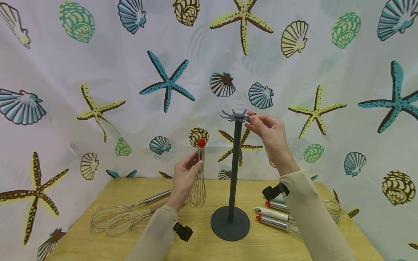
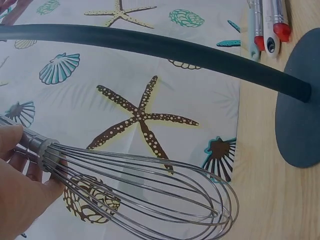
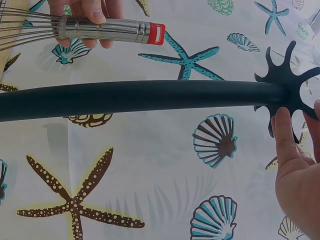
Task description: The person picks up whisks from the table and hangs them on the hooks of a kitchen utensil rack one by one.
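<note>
Shell-print curtain [image 1: 196, 116] behind wooden counter [image 1: 277, 250]. Left hand [image 1: 183, 177]: fingers grip red-tipped whisk [image 1: 201, 156] by its handle, wires down, left of dark stand [image 1: 234, 170]. Right hand [image 1: 272, 136]: fingers pinch stand's hooked top. Other whisks [image 1: 158, 196] lie left and right.

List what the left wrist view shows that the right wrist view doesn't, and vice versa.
Left wrist only: the stand's round base, utensil handles lying near it, and the rounded wire end of the held whisk.

Right wrist only: the stand's hooked top, where the right hand touches it, and the held whisk's red end cap.

Both: the left hand gripping the whisk by its metal handle, the stand's dark pole, and the patterned cloth behind.
</note>
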Demonstrator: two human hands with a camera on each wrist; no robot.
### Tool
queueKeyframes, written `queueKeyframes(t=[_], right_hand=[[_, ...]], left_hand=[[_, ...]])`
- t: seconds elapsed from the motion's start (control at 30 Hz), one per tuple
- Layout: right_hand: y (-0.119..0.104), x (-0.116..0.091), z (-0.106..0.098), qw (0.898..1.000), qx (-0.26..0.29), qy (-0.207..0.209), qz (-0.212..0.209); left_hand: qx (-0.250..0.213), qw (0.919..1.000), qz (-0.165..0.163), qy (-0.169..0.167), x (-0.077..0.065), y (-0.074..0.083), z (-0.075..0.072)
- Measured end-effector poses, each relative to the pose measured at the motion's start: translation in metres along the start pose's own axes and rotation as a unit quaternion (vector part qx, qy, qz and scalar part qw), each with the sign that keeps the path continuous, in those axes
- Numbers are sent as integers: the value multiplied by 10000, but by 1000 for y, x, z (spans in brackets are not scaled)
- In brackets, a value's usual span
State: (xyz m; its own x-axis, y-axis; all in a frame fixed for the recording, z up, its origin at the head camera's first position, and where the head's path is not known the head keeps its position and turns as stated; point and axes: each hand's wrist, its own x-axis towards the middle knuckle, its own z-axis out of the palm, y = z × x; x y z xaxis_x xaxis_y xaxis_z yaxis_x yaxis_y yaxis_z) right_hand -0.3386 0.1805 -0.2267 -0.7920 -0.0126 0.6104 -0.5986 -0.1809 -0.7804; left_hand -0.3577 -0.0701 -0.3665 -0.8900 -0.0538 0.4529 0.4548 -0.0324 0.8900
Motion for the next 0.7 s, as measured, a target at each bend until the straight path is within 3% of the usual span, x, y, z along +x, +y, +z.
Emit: queueKeyframes(t=[0.37,0.7], right_hand=[[-1,0,1,9998,165,-88,-13],[-1,1,-1,9998,118,-128,10]], left_hand=[[-335,9992,-75,187,12,8,7],[-361,9992,142,25,18,16,13]])
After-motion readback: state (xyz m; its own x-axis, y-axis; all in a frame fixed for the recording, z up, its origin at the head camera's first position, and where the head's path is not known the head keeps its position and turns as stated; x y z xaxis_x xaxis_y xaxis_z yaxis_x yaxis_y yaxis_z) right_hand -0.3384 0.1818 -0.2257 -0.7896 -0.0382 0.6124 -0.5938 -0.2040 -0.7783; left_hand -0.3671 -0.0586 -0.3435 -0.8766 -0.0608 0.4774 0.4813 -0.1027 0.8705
